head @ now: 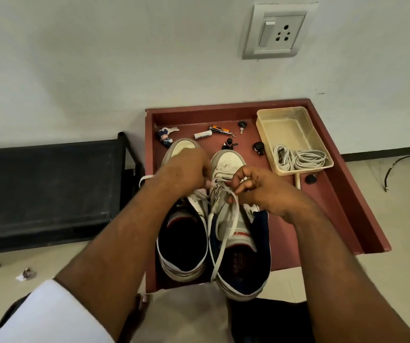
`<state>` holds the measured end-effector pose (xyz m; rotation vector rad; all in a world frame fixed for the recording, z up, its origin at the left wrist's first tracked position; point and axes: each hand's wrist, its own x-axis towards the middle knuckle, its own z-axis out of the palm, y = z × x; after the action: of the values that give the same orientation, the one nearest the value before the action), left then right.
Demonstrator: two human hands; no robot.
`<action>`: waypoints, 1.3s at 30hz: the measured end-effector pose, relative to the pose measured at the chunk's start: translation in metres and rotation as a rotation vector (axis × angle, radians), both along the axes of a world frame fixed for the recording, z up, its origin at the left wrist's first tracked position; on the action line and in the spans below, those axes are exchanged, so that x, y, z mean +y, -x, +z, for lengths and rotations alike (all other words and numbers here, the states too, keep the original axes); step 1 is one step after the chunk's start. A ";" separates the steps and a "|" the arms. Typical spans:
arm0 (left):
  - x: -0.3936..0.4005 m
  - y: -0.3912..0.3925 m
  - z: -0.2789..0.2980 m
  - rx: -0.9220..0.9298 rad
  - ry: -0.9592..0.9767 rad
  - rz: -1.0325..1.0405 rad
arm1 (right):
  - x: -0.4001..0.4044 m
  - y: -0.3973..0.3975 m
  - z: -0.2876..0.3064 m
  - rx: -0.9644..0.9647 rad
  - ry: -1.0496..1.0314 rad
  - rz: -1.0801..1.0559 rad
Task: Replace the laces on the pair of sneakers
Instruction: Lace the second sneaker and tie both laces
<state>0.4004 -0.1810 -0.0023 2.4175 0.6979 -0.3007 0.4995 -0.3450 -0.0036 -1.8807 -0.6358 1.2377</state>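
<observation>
Nearest, a pair of sneakers (213, 243) side by side on the red table (347, 194), toes toward the wall. Above the right one, left hand (186, 170) and right hand (260, 186) each curled, pinching its white lace (223, 233). Farther right, coiled laces (300, 158) in a plastic tub (268, 120).

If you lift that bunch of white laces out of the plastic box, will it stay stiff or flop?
The laces would probably flop: they lie in loose, soft coils. They look light, being thin cord. Loops may unravel and dangle, since nothing visibly ties them. The box likely stays put.
</observation>
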 end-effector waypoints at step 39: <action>0.003 0.001 -0.003 0.054 0.011 -0.015 | 0.024 0.017 -0.004 -0.370 0.364 0.460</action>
<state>0.3992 -0.1778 -0.0052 2.4126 0.7005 -0.3762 0.4823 -0.3214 -0.0073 -2.3855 -1.1552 1.3652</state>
